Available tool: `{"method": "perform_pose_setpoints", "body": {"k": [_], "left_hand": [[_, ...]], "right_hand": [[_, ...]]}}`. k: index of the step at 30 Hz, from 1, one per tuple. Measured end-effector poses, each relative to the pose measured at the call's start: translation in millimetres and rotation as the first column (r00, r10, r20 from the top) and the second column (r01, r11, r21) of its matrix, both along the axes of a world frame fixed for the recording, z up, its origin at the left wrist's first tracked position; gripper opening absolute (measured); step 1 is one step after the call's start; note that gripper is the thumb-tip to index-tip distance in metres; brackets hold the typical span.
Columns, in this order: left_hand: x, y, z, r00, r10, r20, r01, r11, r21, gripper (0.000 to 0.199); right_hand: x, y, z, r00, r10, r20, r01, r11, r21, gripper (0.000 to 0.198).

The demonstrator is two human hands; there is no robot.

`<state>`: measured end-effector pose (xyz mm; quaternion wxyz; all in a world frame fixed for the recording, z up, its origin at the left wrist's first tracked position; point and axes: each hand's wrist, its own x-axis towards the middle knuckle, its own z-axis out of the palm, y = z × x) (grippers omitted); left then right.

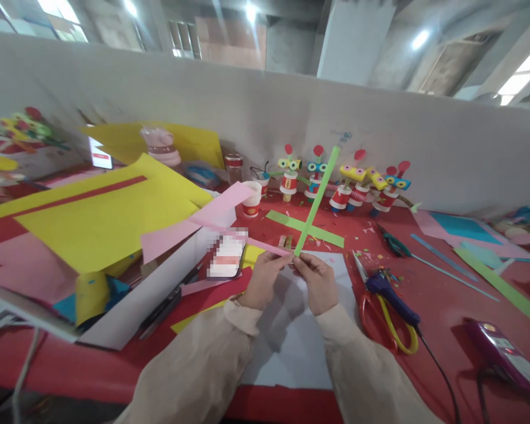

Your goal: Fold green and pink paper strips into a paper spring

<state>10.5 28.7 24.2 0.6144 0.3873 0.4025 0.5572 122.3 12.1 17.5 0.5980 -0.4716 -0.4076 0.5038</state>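
Note:
My left hand [267,280] is closed, pinching a narrow pink paper strip [265,243] that stretches off to the left. Between the thumb and fingers of my right hand [318,281] is the low end of a bright green paper strip [318,197], which rises up and to the right. The two strips' ends meet at my fingertips, partly hidden by them. Both hands hover over a pale sheet [287,359]. Just beyond them, another green strip [329,232] lies flat, near a small folded paper piece [285,241].
Scissors [371,318] and a dark blue corded tool [393,300] lie at right, with pliers [393,240] behind. Several paper-cup figures [289,182] line the wall. Yellow sheets [115,218] and a phone [227,256] are at left; a purple device [507,353] is far right.

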Motion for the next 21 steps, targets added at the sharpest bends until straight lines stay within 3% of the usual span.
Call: {"method": "perform_pose_setpoints", "body": {"k": [6, 10, 15, 21], "left_hand": [[-1, 1, 3.8, 0.997, -0.061, 0.041, 0.056, 0.993, 0.104, 0.01], [-1, -3, 7.0, 0.997, -0.065, 0.029, 0.061, 0.99, 0.125, 0.006], [0, -15, 3.3, 0.986, -0.167, 0.019, 0.16, 0.97, 0.184, 0.011], [18, -30, -9.5, 0.997, 0.05, -0.052, -0.042, 0.988, 0.149, 0.014]], "right_hand": [[4, 4, 0, 0.992, 0.053, -0.116, -0.057, 0.998, -0.034, 0.021], [4, 0, 3, 1.0, -0.001, 0.006, 0.001, 0.999, 0.034, 0.019], [2, -19, -4, 0.995, -0.052, 0.083, 0.045, 0.996, 0.082, 0.02], [5, -26, -20, 0.995, -0.072, -0.068, 0.073, 0.997, 0.019, 0.022]]}}
